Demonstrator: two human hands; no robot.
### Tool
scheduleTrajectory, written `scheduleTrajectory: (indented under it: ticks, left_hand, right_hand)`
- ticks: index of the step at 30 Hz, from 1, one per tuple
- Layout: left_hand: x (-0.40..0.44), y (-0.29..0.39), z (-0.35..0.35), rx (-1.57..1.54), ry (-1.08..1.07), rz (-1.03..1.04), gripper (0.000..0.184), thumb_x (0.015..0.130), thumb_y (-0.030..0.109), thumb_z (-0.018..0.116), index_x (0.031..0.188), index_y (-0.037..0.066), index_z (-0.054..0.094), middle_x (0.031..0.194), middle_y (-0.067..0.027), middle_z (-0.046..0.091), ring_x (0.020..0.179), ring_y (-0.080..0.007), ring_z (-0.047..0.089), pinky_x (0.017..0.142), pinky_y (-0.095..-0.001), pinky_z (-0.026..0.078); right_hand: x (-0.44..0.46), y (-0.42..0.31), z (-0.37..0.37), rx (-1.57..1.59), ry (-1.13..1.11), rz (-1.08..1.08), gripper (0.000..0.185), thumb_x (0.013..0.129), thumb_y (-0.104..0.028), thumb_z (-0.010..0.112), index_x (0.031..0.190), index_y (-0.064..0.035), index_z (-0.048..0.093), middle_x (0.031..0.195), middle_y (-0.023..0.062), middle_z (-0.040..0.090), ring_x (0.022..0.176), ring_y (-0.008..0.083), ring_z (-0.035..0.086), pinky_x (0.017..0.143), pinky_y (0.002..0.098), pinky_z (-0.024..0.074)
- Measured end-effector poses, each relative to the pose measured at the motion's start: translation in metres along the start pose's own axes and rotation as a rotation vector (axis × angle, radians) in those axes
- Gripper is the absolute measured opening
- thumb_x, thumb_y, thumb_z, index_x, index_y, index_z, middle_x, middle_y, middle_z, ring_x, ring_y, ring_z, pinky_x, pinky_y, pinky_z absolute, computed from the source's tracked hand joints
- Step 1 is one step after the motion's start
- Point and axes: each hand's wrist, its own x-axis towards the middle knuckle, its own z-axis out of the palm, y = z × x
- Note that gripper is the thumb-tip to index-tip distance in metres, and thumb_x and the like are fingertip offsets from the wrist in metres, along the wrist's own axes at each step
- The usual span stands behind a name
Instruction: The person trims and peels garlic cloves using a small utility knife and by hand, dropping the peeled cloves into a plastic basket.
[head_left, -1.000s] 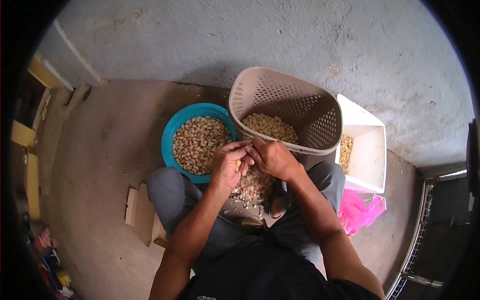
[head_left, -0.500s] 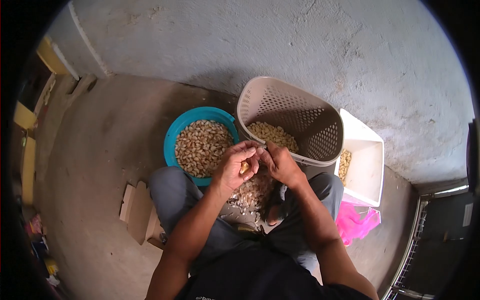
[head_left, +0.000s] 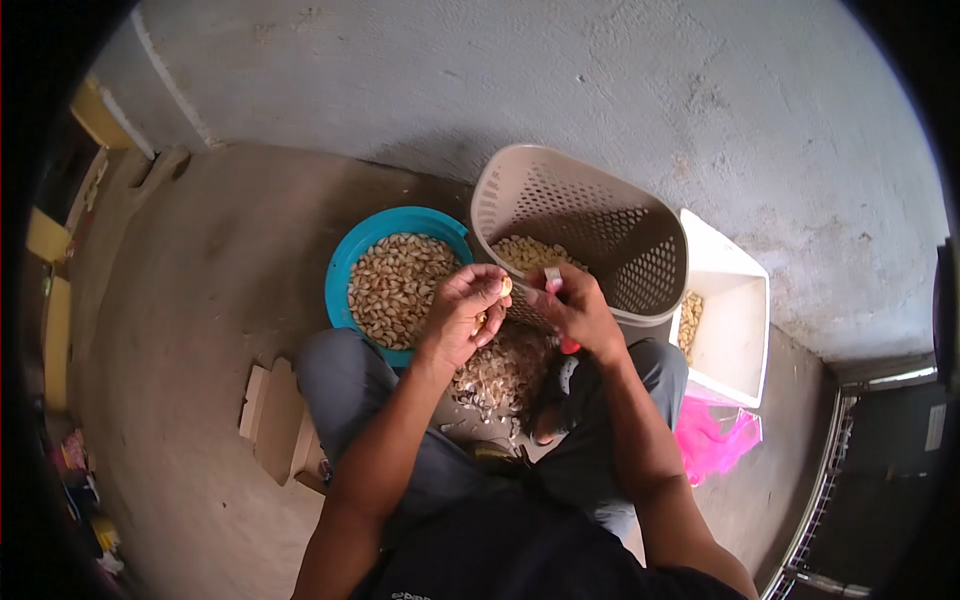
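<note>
Between the fingertips of my left hand (head_left: pixel 462 318) is a garlic clove (head_left: pixel 506 287), and more cloves sit in the curled palm. My right hand (head_left: pixel 580 312) is closed around a small knife (head_left: pixel 569 345); its red handle shows below the fist and a short pale blade above. The hands are apart, over a heap of garlic skins (head_left: pixel 500 378) on the floor. Left of them stands a teal basin (head_left: pixel 340 262) full of unpeeled cloves. Behind them, a beige perforated basket (head_left: pixel 590 185) holds pale peeled cloves (head_left: pixel 528 252).
A white box (head_left: pixel 735 330) with peeled cloves (head_left: pixel 690 322) is at the right, above a pink plastic bag (head_left: pixel 715 440). Flattened cardboard (head_left: pixel 275 420) lies beside my left knee. A grey wall (head_left: pixel 400 80) rises behind the basket.
My hands were close together and have moved apart. The clove at my left fingertips and the knife's red handle now show. The view has shifted slightly.
</note>
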Motion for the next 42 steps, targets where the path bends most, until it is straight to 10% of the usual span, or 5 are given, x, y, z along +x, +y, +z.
scheduleTrajectory:
  ticks: [29, 36, 42]
  left_hand:
    - [-0.003, -0.019, 0.003, 0.616, 0.118, 0.14, 0.012, 0.099, 0.009, 0.061, 0.099, -0.002, 0.066, 0.074, -0.0035, 0.062, 0.05, -0.0038, 0.049, 0.041, -0.0214, 0.037]
    - [-0.005, -0.026, 0.001, 0.538, 0.185, 0.115, 0.01, 0.095, 0.009, 0.066, 0.099, 0.0, 0.067, 0.073, -0.0022, 0.061, 0.047, -0.003, 0.046, 0.039, -0.0207, 0.033]
    - [-0.003, -0.015, 0.007, 0.503, 0.172, 0.081, 0.013, 0.097, 0.01, 0.065, 0.101, -0.002, 0.066, 0.077, -0.0055, 0.064, 0.046, -0.0038, 0.046, 0.036, -0.0211, 0.033]
  right_hand:
    - [-0.001, 0.001, 0.023, -0.034, 0.072, -0.088, 0.016, 0.096, -0.008, 0.07, 0.103, 0.0043, 0.063, 0.075, 0.008, 0.063, 0.066, 0.0099, 0.058, 0.06, 0.0273, 0.0487]
    - [0.006, 0.026, 0.035, 0.693, 0.05, 0.196, 0.015, 0.099, -0.013, 0.068, 0.094, 0.0006, 0.064, 0.064, 0.003, 0.059, 0.045, 0.0123, 0.054, 0.041, 0.0281, 0.0434]
    - [0.011, 0.028, 0.037, 0.676, 0.075, 0.162, 0.015, 0.101, -0.015, 0.067, 0.096, -0.0011, 0.064, 0.071, 0.0024, 0.06, 0.048, 0.0087, 0.053, 0.043, 0.0258, 0.0447]
